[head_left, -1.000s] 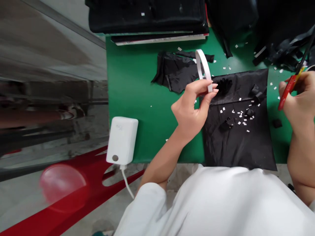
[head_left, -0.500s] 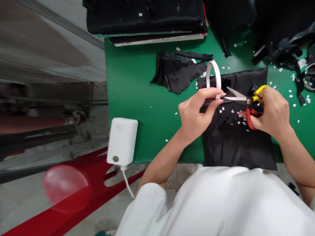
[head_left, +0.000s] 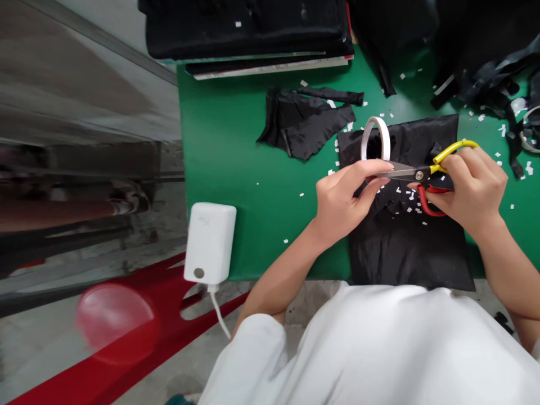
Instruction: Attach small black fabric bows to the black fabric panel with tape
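My left hand [head_left: 348, 197] pinches the lower edge of a roll of white tape [head_left: 385, 138], which stands up above the thumb and forefinger. My right hand [head_left: 472, 185] grips scissors [head_left: 419, 175] by a yellow and a red handle. The scissor blades point left and reach the left fingertips at the bottom of the roll, nearly closed; their tips are partly hidden by those fingers. Beneath both hands lies a black cloth piece [head_left: 409, 247], with several tiny white scraps [head_left: 410, 196] scattered on it.
Black fabric offcuts [head_left: 307, 126] lie on the green table [head_left: 253, 225]. A folded black stack [head_left: 248, 31] sits at the back, and more black material [head_left: 476, 50] at the back right. At the left edge rests a white power bank [head_left: 211, 242] with a cable, beside a red stool [head_left: 169, 309].
The scissor blades have come together and moved left to my left fingertips. My left hand and the tape roll have shifted slightly right and down.
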Demonstrator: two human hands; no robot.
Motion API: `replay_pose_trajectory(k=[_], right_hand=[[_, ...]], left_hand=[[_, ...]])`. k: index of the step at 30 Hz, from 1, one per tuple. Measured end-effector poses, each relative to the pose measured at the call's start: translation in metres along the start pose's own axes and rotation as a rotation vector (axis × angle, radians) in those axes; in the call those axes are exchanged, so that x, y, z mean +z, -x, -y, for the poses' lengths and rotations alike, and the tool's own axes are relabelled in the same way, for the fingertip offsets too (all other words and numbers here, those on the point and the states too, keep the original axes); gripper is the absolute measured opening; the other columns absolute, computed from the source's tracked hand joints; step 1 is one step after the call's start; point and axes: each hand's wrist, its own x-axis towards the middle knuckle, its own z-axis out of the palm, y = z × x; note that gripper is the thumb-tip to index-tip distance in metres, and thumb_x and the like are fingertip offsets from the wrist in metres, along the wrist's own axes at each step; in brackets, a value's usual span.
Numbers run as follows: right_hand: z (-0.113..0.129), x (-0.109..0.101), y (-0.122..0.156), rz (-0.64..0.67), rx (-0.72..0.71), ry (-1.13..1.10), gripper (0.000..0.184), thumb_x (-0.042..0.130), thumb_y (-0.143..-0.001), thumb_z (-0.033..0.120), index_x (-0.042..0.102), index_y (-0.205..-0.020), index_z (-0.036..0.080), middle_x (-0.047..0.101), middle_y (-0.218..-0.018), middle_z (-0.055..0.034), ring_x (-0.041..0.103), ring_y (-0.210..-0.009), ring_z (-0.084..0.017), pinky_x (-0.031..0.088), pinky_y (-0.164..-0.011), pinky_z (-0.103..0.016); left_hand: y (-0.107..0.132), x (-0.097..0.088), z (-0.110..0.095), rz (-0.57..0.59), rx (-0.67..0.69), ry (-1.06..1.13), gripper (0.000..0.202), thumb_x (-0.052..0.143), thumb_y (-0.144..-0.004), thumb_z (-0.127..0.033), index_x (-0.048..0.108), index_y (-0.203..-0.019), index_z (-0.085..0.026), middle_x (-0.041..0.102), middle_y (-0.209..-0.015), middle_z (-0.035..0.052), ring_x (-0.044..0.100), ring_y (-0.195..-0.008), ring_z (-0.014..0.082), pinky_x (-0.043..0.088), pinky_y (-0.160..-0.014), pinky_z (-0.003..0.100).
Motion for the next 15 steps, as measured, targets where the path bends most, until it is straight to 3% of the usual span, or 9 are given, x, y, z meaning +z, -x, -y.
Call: replay_pose_trajectory(k=[8, 15], right_hand=[[-0.0006, 0.0004, 0.0005, -0.049, 0.024, -0.069, 0.036, 0.058, -0.092, 0.052, 0.054, -0.070, 0.023, 0.051, -0.063, -0.0028, 0.047, -0.061, -0.017, 0.027, -0.057, -0.033], [-0.0022, -0.0017, 0.0019, -0.066, -0.031, 0.078, 0.038, 0.058, -0.092, 0.055, 0.052, -0.072, 0.023, 0.053, -0.062, -0.0016, 0.046, -0.061, -0.016, 0.026, -0.055, -0.032]], left_hand=[[-0.0004, -0.0005, -0.0015, 0.004, 0.008, 0.005, 0.016, 0.073, -0.085, -0.012, 0.069, -0.099, -0.019, 0.079, -0.092, -0.0036, 0.074, -0.079, 0.0064, 0.055, -0.071, 0.011], [-0.0003, -0.0008, -0.0014, -0.001, 0.028, -0.030, 0.016, 0.074, -0.083, -0.010, 0.068, -0.096, -0.019, 0.079, -0.088, -0.0041, 0.075, -0.077, 0.0071, 0.055, -0.070, 0.011]])
